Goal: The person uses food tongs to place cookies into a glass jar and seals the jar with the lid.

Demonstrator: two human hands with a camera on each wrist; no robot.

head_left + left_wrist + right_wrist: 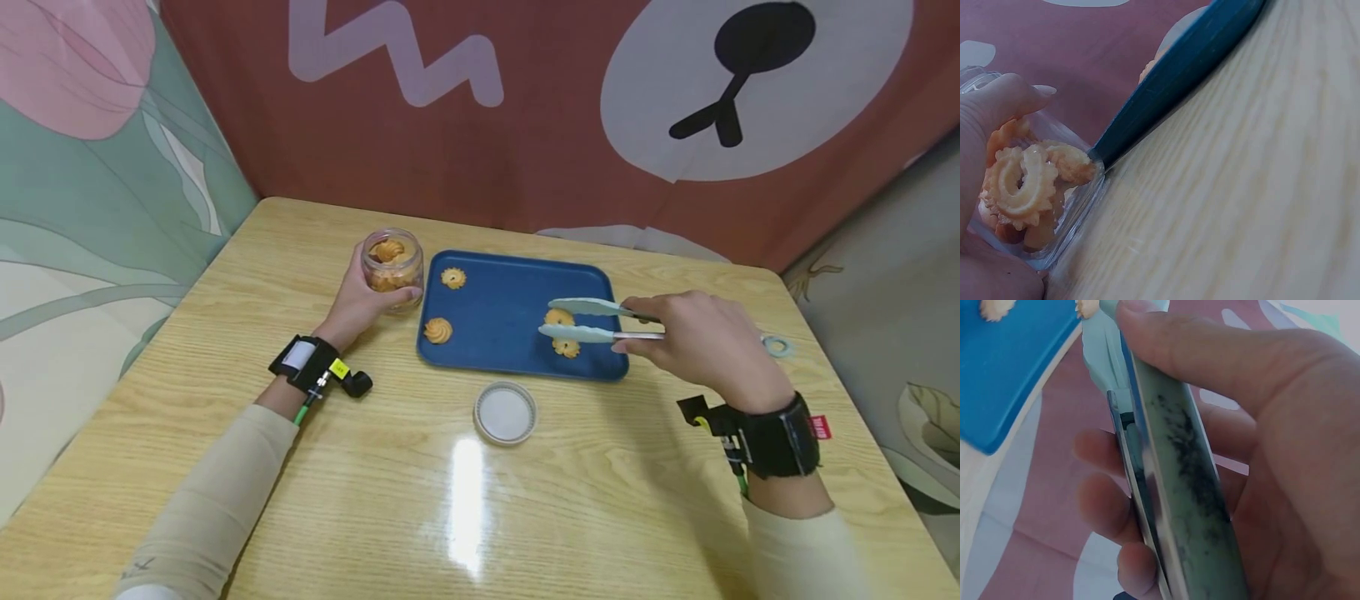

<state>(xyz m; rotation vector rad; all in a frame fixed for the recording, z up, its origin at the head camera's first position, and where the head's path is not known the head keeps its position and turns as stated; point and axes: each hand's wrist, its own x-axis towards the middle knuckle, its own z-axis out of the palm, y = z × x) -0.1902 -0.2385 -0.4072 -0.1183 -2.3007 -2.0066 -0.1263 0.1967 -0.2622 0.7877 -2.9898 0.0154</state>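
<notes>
Red cartoon backdrop [536, 158] behind a wooden table [360, 492]

I can't read any words. My right wrist strap [780, 442] has a red tag [822, 427] with white letters, and my left wrist strap [317, 367] a yellow tag [340, 368] with dark marks, all too small.

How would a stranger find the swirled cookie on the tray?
On the wooden table lies a blue tray. The swirled cookie sits near its front left corner. Its top winds in a spiral, while the flower-shaped cookie behind it has a scalloped ring.
</notes>
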